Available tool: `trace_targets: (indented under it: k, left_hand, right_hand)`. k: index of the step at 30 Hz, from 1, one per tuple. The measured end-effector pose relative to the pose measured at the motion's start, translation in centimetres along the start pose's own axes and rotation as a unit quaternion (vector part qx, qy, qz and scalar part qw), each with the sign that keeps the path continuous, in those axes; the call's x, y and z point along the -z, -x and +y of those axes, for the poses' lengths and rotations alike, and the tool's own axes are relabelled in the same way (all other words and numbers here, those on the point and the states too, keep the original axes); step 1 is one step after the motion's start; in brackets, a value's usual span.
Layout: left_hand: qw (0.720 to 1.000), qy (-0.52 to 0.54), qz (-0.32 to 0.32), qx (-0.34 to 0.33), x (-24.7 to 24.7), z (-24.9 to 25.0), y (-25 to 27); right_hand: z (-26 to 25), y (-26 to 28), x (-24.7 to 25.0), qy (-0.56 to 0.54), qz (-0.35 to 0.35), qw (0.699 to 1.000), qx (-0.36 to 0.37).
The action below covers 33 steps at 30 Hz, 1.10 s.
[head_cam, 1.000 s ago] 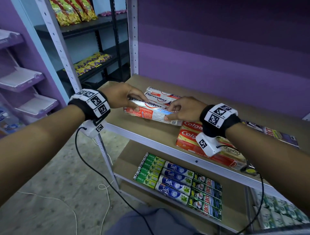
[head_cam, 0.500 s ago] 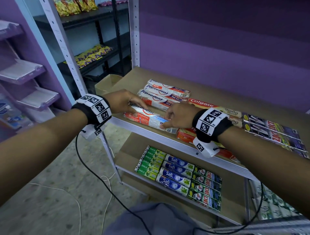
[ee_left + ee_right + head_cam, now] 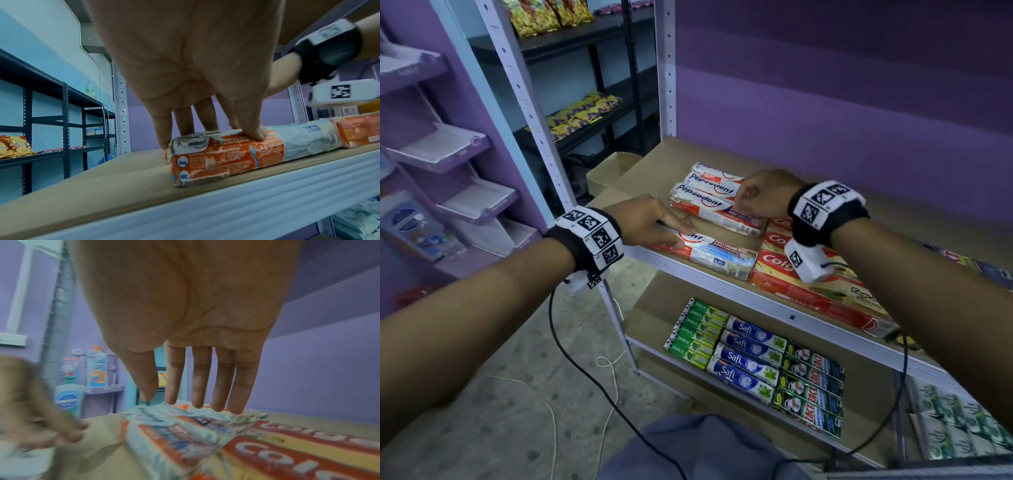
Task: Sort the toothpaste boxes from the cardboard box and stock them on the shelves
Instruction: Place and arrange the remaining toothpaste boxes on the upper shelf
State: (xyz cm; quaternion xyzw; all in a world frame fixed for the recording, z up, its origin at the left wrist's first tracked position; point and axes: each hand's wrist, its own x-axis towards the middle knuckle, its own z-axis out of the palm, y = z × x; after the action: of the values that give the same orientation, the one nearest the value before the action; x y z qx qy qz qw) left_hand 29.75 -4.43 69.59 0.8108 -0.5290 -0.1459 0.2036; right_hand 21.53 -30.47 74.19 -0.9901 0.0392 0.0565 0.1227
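3 Pepsodent boxes (image 3: 717, 255) flat on shelf (image 3: 722, 274), beside Colgate boxes (image 3: 822, 294)

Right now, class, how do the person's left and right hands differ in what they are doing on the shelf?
The left hand rests on the front Pepsodent box at the shelf edge; the right hand reaches the rear Pepsodent boxes. The left fingers press down; whether the right fingertips touch is unclear. Both have straight fingers.
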Motion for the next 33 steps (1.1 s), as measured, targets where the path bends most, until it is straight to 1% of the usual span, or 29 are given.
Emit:
trace_targets:
  k: [3, 6, 9, 13, 16, 18, 24, 33]
  left_hand:
    - [1.0, -0.003, 0.008, 0.007, -0.3, -0.6, -0.2]
    - [1.0, 0.0, 0.02, 0.011, -0.7, -1.2, -0.3]
    - [1.0, 0.001, 0.025, 0.012, -1.0, -1.4, -0.2]
    - [1.0, -0.011, 0.022, 0.012, -1.0, -1.4, -0.3]
    - [1.0, -0.01, 0.024, 0.018, -1.0, -1.4, -0.3]
    - [1.0, -0.011, 0.025, 0.013, -1.1, -1.5, -0.2]
    - [1.0, 0.003, 0.024, 0.001, -1.5, -1.9, 0.1]
    - [0.999, 0.012, 0.039, 0.023, -2.5, -2.7, 0.6]
  right_hand:
    - [1.9, -3.6, -0.3, 0.039, 0.009, 0.998, -0.044]
    - [2.9, -6.2, -1.1, 0.056, -0.002, 0.995, -0.079]
    - [2.8, -7.8, -1.6, 0.065, -0.028, 0.993, -0.091]
    - [2.4, -9.4, -2.2, 0.054, -0.049, 0.994, -0.082]
    - [2.5, -9.8, -2.9, 0.06, -0.065, 0.992, -0.091]
    - [2.7, -9.8, -3.2, 0.063, -0.062, 0.991, -0.096]
    - [2.4, -9.9, -2.7, 0.059, -0.07, 0.991, -0.096]
    - [2.4, -8.5, -2.3, 0.024, -0.067, 0.994, -0.082]
